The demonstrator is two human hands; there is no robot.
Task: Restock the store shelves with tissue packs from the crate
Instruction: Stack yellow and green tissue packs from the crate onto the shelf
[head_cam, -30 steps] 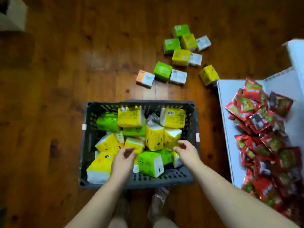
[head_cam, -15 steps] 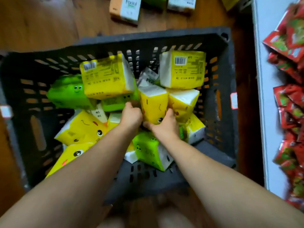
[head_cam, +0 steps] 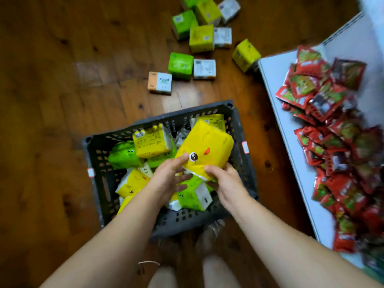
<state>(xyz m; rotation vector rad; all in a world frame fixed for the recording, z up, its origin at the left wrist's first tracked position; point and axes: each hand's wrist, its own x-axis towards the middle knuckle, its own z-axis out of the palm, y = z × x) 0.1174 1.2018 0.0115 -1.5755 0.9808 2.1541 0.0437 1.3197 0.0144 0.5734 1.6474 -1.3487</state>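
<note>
I hold the yellow tissue pack (head_cam: pixel 205 145) above the crate (head_cam: pixel 182 114). My left hand (head_cam: pixel 168 178) and right hand (head_cam: pixel 226 185) pinch only its near end with curled fingers, so the soft wrap may slip and drop.

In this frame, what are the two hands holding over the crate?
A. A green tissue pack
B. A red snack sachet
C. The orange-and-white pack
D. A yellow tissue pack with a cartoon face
D. The left hand and the right hand both grip the near end of the yellow tissue pack, its printed eye and mouth facing up, above the crate.
</note>
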